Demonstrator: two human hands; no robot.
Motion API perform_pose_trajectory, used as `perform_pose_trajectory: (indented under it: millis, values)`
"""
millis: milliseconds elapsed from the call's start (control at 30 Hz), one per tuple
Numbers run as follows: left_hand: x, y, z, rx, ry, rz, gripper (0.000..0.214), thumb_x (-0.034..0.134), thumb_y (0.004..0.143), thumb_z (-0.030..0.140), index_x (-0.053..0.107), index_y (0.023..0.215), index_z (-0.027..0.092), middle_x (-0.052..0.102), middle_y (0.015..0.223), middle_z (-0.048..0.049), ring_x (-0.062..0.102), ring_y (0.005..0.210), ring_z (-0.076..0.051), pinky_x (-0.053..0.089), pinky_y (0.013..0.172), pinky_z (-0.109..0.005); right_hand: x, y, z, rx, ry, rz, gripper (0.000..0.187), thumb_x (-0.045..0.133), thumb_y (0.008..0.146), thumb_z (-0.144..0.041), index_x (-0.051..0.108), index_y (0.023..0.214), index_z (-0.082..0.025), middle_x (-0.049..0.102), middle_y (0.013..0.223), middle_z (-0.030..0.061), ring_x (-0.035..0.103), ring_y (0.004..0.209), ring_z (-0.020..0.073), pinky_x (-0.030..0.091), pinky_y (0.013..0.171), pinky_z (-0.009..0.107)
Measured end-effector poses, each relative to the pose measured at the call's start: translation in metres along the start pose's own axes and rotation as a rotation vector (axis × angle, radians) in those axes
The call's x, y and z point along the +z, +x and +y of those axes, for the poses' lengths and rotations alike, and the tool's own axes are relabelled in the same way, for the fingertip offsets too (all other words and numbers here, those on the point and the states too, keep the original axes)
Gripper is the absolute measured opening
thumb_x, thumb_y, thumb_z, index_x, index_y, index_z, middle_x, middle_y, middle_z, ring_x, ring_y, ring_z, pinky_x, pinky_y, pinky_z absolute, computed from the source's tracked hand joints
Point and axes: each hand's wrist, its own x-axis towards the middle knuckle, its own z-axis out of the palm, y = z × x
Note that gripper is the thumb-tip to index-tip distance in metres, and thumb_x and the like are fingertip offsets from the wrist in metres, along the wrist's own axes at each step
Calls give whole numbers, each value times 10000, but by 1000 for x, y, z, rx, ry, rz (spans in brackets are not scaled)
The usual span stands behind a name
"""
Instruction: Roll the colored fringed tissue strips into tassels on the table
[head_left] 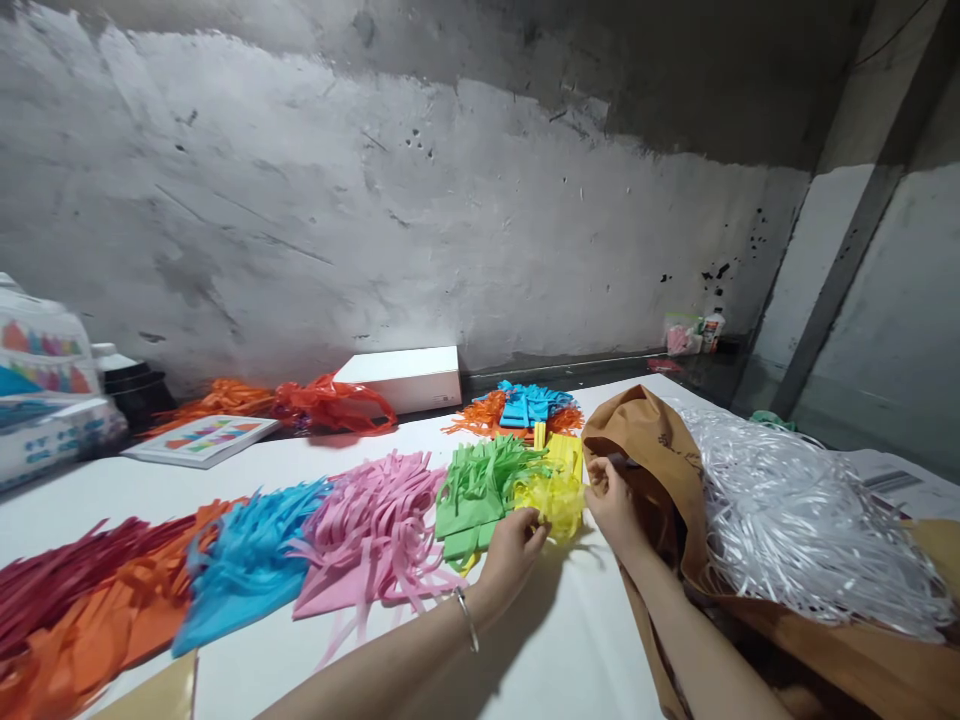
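A bundle of yellow fringe point(553, 500), cut into thin strips, lies on the white table. My left hand point(516, 555), with a silver bangle at the wrist, has its fingers closed at the bundle's near left side. At the right edge of the yellow strips, my right hand point(611, 500) holds its fingers pinched together; what sits between them is hidden. Green fringe point(487, 490) rests just left of the yellow, touching it. Pink fringe point(386, 520) spreads farther left. Beside my right hand rises a brown cloth point(652, 430) with small dark lettering.
Blue fringe point(255, 560), orange fringe point(112, 620) and dark red fringe point(67, 570) continue leftward. White shiny strips point(810, 520) pile up on the right. A white box point(405, 380), a red plastic bag point(330, 403) and a blue-and-orange stack point(525, 405) stand toward the wall.
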Motion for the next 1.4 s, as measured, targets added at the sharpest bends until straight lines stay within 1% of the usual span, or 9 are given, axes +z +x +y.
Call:
perform_pose_trajectory:
  millis: [133, 233, 367, 467, 700, 833, 967, 1100, 1400]
  values:
    - [1, -2, -1, -3, 2, -16, 269, 627, 981, 356, 629, 807, 152, 621, 743, 27, 616, 682, -141, 531, 673, -305, -16, -7, -26, -214, -102, -219, 191, 637, 979, -343, 659, 932, -159, 679, 930, 8, 659, 834, 145, 562, 792, 343]
    - [3, -5, -2, -4, 20, -19, 265, 629, 979, 356, 629, 809, 153, 627, 757, 22, 620, 700, -146, 534, 693, -316, -13, -15, -35, -253, -260, -356, 206, 643, 976, -342, 663, 884, -159, 685, 883, -1, 664, 809, 141, 562, 786, 340]
    - [6, -7, -4, 9, 34, -25, 262, 624, 980, 361, 630, 818, 155, 635, 784, 14, 623, 728, -153, 532, 716, -327, -8, -23, -37, -264, -508, -440, 169, 659, 964, -313, 671, 894, -160, 698, 1000, 27, 658, 1018, 195, 520, 951, 442]
    - [7, -7, -4, 27, 33, -34, 278, 627, 976, 376, 624, 803, 158, 621, 762, 20, 615, 718, -153, 525, 716, -329, -10, -21, -38, -292, -636, -492, 145, 663, 960, -304, 680, 930, -163, 695, 1072, 38, 634, 1105, 216, 489, 1005, 476]
    - [7, -9, -6, 68, 13, -31, 290, 618, 977, 387, 612, 795, 161, 611, 769, 19, 596, 705, -149, 508, 696, -315, -13, -8, -44, -328, -823, -585, 194, 651, 970, -346, 676, 1017, -160, 693, 1075, 39, 657, 1050, 210, 516, 966, 467]
    - [9, -8, -7, 80, 8, -30, 286, 617, 980, 379, 614, 796, 160, 607, 759, 22, 597, 699, -147, 514, 693, -315, -5, -6, -53, -354, -922, -579, 226, 654, 965, -361, 668, 1073, -163, 676, 1146, 56, 634, 1114, 232, 504, 986, 488]
    - [10, -6, -5, 91, -10, -28, 277, 623, 980, 373, 621, 807, 156, 613, 757, 24, 603, 688, -142, 524, 683, -311, 2, -1, -67, -452, -996, -604, 224, 660, 963, -346, 670, 1080, -155, 673, 1171, 66, 624, 1146, 241, 482, 1021, 506]
    - [4, -2, 0, 103, -51, 2, 266, 631, 976, 364, 620, 811, 156, 613, 759, 24, 603, 683, -139, 525, 673, -305, -1, 15, -80, -510, -1041, -609, 213, 656, 967, -333, 670, 1087, -157, 674, 1172, 65, 636, 1123, 230, 504, 999, 484]
    - [-40, 14, 24, 44, -292, 154, 319, 605, 958, 431, 574, 766, 178, 524, 691, 43, 521, 627, -136, 442, 621, -282, -42, 80, -102, -362, -1043, -321, 273, 642, 973, -370, 649, 1160, -171, 648, 1231, 73, 623, 1141, 241, 505, 993, 493]
